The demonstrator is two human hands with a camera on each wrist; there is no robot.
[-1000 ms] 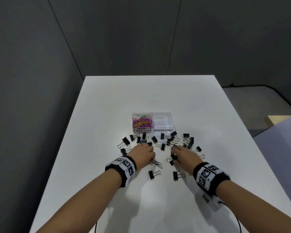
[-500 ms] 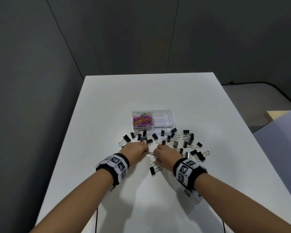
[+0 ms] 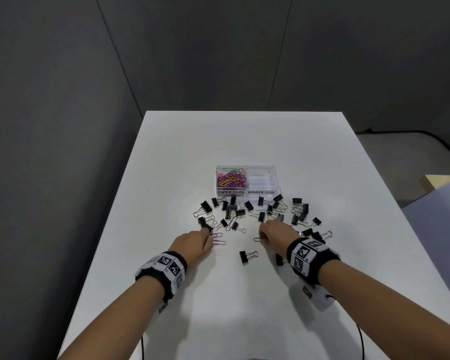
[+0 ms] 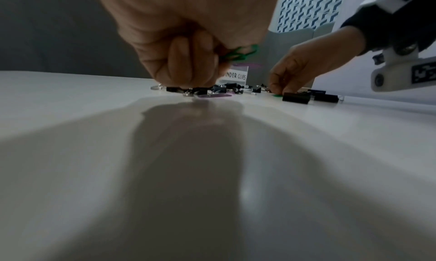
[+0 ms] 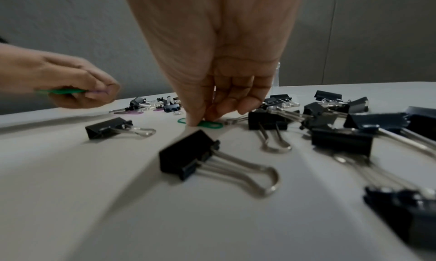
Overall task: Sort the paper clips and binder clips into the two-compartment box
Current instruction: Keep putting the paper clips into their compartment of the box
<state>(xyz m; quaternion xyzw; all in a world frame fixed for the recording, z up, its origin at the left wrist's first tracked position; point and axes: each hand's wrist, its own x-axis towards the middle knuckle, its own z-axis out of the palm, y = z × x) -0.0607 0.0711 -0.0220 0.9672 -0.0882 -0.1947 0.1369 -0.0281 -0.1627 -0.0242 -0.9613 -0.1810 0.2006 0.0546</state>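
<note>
The clear two-compartment box (image 3: pixel 247 192) holds coloured paper clips (image 3: pixel 230 179) in its left half; the right half, labelled binder clips, holds none. Black binder clips (image 3: pixel 260 216) lie scattered in front of it. My left hand (image 3: pixel 207 232) is curled around green paper clips (image 4: pixel 238 53), with its fingertips (image 4: pixel 188 78) down among binder clips. Pink paper clips (image 3: pixel 218 239) lie just beside it. My right hand (image 5: pixel 202 118) pinches a green paper clip (image 5: pixel 210 124) that lies flat on the table.
A lone binder clip (image 3: pixel 247 255) lies between my wrists, and another (image 5: pixel 188 160) sits just behind my right hand. The white table (image 3: pixel 244 141) is bare beyond the box. A cable (image 3: pixel 360 341) trails off the near edge.
My hands, which met at the middle half a second ago, have drawn apart: the left went left toward the pink clips, the right went right onto a green clip.
</note>
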